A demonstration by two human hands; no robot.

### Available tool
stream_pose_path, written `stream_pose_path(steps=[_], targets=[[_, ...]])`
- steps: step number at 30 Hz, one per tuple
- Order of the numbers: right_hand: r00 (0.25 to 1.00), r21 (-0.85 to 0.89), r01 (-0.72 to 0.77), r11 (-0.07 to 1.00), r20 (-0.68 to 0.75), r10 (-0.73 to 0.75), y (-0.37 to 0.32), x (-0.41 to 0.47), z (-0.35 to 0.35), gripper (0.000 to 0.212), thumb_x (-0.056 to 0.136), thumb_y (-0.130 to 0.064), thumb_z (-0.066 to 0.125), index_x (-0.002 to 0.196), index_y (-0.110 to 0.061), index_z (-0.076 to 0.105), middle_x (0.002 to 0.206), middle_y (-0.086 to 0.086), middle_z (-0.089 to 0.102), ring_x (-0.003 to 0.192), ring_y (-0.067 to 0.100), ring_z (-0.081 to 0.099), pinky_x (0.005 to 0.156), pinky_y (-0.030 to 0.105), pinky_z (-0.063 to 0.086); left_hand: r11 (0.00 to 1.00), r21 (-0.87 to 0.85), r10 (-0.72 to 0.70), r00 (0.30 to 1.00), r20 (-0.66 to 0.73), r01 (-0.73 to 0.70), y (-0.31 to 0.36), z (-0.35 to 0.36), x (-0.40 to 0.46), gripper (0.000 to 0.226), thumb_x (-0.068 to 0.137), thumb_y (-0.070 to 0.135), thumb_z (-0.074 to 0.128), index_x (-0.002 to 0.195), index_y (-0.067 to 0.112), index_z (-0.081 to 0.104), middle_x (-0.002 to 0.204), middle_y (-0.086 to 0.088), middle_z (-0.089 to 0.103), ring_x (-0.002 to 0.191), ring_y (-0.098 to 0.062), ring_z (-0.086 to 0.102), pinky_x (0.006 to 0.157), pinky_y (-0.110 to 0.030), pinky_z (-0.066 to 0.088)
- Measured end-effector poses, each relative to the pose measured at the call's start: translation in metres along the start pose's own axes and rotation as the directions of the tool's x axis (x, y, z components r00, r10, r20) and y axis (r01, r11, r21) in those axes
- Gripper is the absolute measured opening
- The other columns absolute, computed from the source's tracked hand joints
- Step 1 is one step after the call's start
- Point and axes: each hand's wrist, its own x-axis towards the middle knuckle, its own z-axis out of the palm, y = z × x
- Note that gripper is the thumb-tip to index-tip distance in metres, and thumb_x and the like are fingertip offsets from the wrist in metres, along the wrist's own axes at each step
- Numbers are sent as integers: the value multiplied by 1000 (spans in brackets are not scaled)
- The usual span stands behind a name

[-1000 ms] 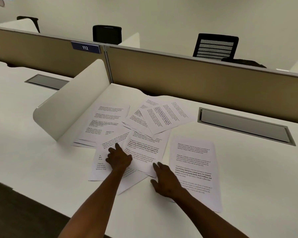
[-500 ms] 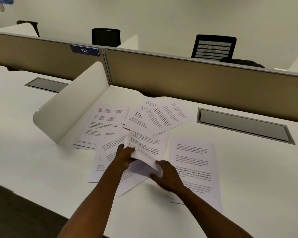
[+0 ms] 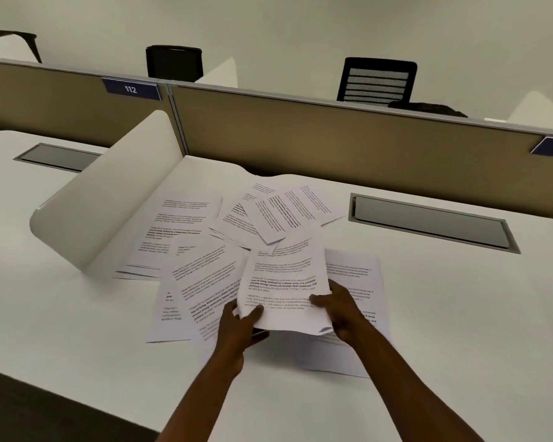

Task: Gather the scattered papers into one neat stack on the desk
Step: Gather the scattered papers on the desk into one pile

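So from where I stood, both hands were on the same little bundle: the left hand (image 3: 238, 325) had its thumb curled over the near-left corner of the lifted sheets (image 3: 284, 288) with the fingers tucked underneath, and the right hand (image 3: 340, 311) pinched the near-right edge the same way, thumb on top, fingers under. The bundle was up off the desk (image 3: 428, 330), tilted with its far end higher, long axis running away from the person toward the tan divider (image 3: 332, 135). I couldn't tell how many sheets were in it, though the bottom edge looked like more than one layer. What the next move hinged on, I'd guess, was that the loose stuff sat on both sides: a single page (image 3: 361, 282) lay flat just beside and under the right hand, long axis also pointing away, so that hand was clearly nearer to it, while the slanted pages (image 3: 201, 288) lay just left of the left hand. Further out a fanned clump (image 3: 284, 212) sat near the divider, and another pile (image 3: 176, 231) rested against the curved white side panel (image 3: 109, 186). Compared with a second earlier, when both palms were pressed flat on the papers, the hands had curled round the sheets, swung them from slanted to roughly square-on, and raised them off the surface. Everything else on the desk looked to be where it was. Early days on the stacking, I'd say.
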Motion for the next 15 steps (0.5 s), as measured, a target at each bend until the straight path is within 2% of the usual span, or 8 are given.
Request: stream_pose_path(steps=[2,4,7,10,13,15], targets=[[998,-39,42,998,-35,-44,-2,-3,-17,46,82,12,64,122,-11,63,116,10,71,101,31,70,88,46,58,990,135,39,999,-24,-36,-3,-3,-3,43,86,26,74,124,18,55,117,-10,66,97,-32,71,72,-43,63],[993,-55,83,995,-81,-87,-3,-4,-39,47,83,8,67,124,-13,62,115,7,71,101,30,69,87,47,58,936,332,153,984,-90,-115,-2,-10,-1,38,85,38,72,118,24,59,113,-7,68,99,-26,70,77,-41,62],[975,-109,130,985,-169,-147,-3,-7,-73,47,82,3,71,125,-13,62,115,7,71,99,28,70,81,41,60,741,638,395,904,-164,-209,1,-27,7,38,81,38,76,114,25,63,113,-5,68,107,-25,64,88,-37,54],[958,-200,142,969,-219,-186,4,-10,-103,43,81,1,74,118,-18,64,115,8,71,97,26,70,77,38,60,554,823,473,861,-184,-128,2,-44,19,54,77,32,80,125,18,59,130,-15,55,124,-36,46,98,-48,46],[952,-336,82,938,-253,-174,18,-14,-122,42,81,-2,74,118,-19,63,118,10,70,100,28,68,87,47,58,408,913,465,860,-209,2,-2,-55,25,67,74,40,80,132,19,53,141,-20,40,131,-39,33,103,-53,40],[942,-495,23,869,-280,-184,26,-15,-124,46,82,-7,74,125,-15,60,121,9,69,104,28,66,94,45,54,361,931,429,876,-219,55,-5,-59,28,71,73,42,80,135,21,50,146,-20,34,133,-39,30,106,-52,37]])
